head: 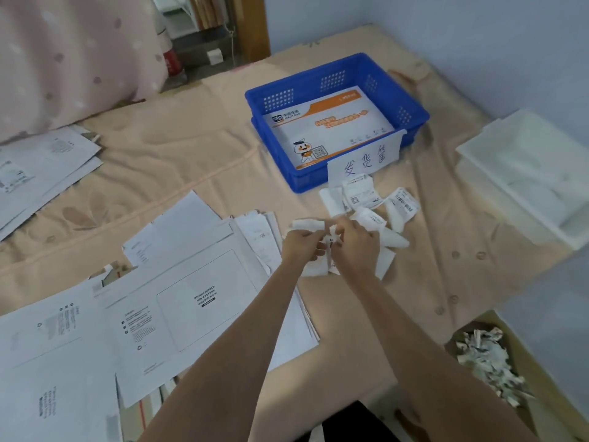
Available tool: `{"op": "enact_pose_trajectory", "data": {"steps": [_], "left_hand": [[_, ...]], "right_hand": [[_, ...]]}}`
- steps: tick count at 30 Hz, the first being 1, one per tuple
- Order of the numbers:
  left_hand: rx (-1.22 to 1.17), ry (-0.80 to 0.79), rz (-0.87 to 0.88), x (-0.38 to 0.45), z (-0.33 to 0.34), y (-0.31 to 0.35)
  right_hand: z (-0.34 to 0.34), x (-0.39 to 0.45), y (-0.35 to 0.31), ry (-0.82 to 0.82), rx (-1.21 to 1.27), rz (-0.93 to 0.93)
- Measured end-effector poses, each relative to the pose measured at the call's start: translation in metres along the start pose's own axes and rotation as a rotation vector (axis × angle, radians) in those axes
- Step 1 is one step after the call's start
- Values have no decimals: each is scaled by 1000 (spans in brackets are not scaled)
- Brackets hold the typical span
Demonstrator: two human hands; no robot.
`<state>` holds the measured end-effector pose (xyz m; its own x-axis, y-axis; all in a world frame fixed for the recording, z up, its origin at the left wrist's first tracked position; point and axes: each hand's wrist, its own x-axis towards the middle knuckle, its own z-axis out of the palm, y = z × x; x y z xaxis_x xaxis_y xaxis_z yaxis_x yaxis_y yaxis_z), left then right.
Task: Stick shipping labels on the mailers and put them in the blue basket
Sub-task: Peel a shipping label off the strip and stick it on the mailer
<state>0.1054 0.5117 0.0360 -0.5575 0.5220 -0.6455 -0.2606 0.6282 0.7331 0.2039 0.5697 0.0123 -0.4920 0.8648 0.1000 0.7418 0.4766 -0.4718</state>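
A white shipping label (314, 269) is held up over the bed between both hands. My left hand (301, 245) pinches its left part and my right hand (357, 247) pinches its right part; the fingers hide the middle. A white mailer (204, 301) with a printed waybill box lies face up just left of my arms. Behind the hands a loose pile of curled labels (369, 202) lies on the sheet. The blue basket (411, 119) stands farther back with an orange-and-white mailer (328, 129) in it and a handwritten paper sign (363, 162) on its front wall.
More white mailers (54, 371) overlap at the lower left, and another stack (41, 173) lies at the far left. A white plastic tray (529, 173) sits at the right. A cardboard box with crumpled paper scraps (487, 362) stands at the lower right.
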Motion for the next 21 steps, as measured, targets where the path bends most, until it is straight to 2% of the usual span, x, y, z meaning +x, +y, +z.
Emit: {"op": "enact_pose_trajectory", "data": {"steps": [4,9,14,21], "left_hand": [[-132,-3,-12,2,10,6],[-194,-22,-25,1,11,11],[-203,0,-17,-1,7,12],[-239,-25,98,-8,0,16]], "right_hand": [[-2,-3,3,46,174,-66],[1,-7,6,57,237,-60],[-5,-7,5,-14,378,-74],[-11,-3,-4,-11,632,124]]}}
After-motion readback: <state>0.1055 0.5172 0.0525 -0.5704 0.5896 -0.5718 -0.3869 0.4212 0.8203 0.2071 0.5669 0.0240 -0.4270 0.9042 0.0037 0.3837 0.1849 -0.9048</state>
